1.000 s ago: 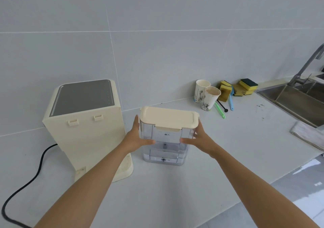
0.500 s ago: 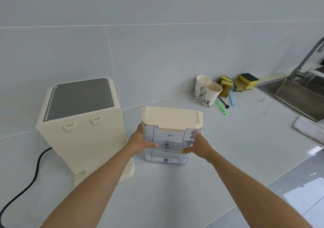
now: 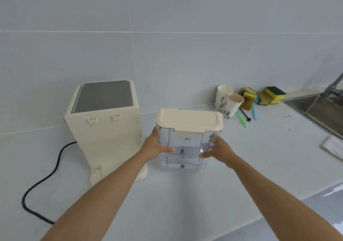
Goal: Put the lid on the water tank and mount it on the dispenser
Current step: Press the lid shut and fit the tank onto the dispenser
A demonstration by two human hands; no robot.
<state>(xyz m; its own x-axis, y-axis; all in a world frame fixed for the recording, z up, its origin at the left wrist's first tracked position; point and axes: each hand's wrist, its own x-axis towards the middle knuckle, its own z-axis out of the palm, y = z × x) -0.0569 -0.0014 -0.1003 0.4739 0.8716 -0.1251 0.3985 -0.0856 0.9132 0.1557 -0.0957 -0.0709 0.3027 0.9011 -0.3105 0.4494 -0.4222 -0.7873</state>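
Note:
The clear plastic water tank (image 3: 185, 148) stands upright on the white counter, with its cream lid (image 3: 188, 120) seated on top. My left hand (image 3: 155, 147) grips the tank's left side and my right hand (image 3: 217, 150) grips its right side, thumbs across the front wall. The cream dispenser (image 3: 104, 129) with a grey top panel stands just left of the tank, its back face with two small hooks turned toward me. A narrow gap separates tank and dispenser.
A black power cord (image 3: 42, 181) curls from the dispenser over the counter at left. Two paper cups (image 3: 229, 102), sponges (image 3: 267, 96) and small brushes (image 3: 255, 107) sit by the wall at right. A steel sink (image 3: 319, 111) and a folded cloth (image 3: 334, 147) lie far right.
My hands have slid lower down the tank's sides and closed on it. The tank has stayed beside the dispenser; the camera shifted a little.

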